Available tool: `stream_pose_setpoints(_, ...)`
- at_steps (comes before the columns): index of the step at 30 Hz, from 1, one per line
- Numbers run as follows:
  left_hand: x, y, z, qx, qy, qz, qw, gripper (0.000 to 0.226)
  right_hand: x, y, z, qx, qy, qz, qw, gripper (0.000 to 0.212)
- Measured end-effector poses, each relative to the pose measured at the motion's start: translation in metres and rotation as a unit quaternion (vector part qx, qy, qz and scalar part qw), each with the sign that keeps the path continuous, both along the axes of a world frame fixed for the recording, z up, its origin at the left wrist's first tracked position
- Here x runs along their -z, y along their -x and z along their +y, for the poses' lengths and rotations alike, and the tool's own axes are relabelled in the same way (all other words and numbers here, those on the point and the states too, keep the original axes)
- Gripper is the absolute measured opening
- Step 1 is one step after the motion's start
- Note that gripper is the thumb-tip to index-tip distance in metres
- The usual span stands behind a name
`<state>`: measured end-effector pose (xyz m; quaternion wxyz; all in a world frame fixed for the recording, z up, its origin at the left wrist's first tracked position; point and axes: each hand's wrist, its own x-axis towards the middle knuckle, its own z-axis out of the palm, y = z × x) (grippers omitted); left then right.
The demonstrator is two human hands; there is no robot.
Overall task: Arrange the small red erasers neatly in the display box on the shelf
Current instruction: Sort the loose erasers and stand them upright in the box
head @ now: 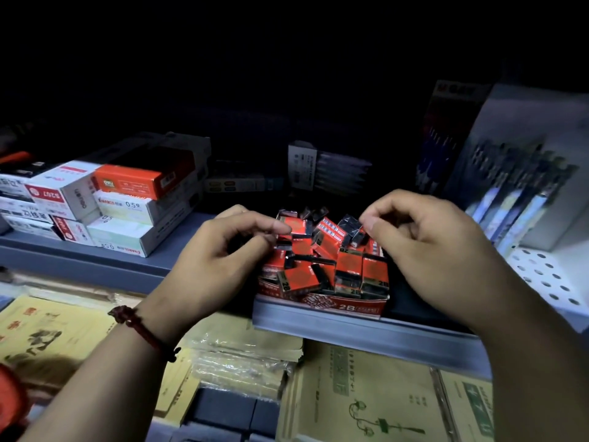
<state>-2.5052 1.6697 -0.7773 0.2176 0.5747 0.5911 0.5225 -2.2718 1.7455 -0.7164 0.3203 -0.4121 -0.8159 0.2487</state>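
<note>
Left hand point(220, 250) pinches a red eraser point(294, 226), right hand point(427, 247) pinches a dark-wrapped eraser point(350, 226), display box point(338, 306) heaped between them.

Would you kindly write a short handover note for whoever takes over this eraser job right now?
Left hand: fingers pinching a red eraser at the pile's back left.
Right hand: fingers curled at the pile's right edge; grip unclear.
Display box sits at the shelf's front edge, heaped with erasers.
Done: front row stands roughly upright.
Left: straighten the jumbled, tilted ones behind.
</note>
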Motion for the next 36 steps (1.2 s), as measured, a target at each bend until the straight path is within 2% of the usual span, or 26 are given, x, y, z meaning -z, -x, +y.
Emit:
stream_pose_setpoints(5, -0.002, 0.005, 0.009, -0.024, 0.025, -0.027, 0.999, 0.041, -0.005, 0.033, 0.002, -0.052, -0.013, -0.06, 0.997, 0.02)
stream_pose_setpoints(12, -0.004, 0.008, 0.018, -0.005, 0.063, 0.036, 0.997, 0.042, 0.01, 0.061, 0.01, -0.057, -0.03, -0.163, 0.985, 0.022)
stream_pose_setpoints(20, -0.011, 0.007, 0.02, 0.024, 0.137, 0.086, 0.987, 0.049, 0.009, 0.069, 0.007, -0.06, -0.001, -0.217, 0.974, 0.027)
stream_pose_setpoints(24, -0.015, 0.004, 0.018, 0.012, 0.164, 0.106, 0.981, 0.043, 0.009, 0.067, 0.005, -0.061, 0.003, -0.205, 0.977, 0.017)
stream_pose_setpoints(30, -0.024, 0.001, 0.015, -0.035, 0.143, 0.212, 0.966, 0.037, 0.014, 0.067, 0.004, -0.062, -0.008, -0.194, 0.979, 0.008)
stream_pose_setpoints(36, -0.025, -0.001, 0.011, -0.056, 0.128, 0.219, 0.966, 0.035, 0.017, 0.062, 0.003, -0.05, 0.002, -0.118, 0.992, 0.01)
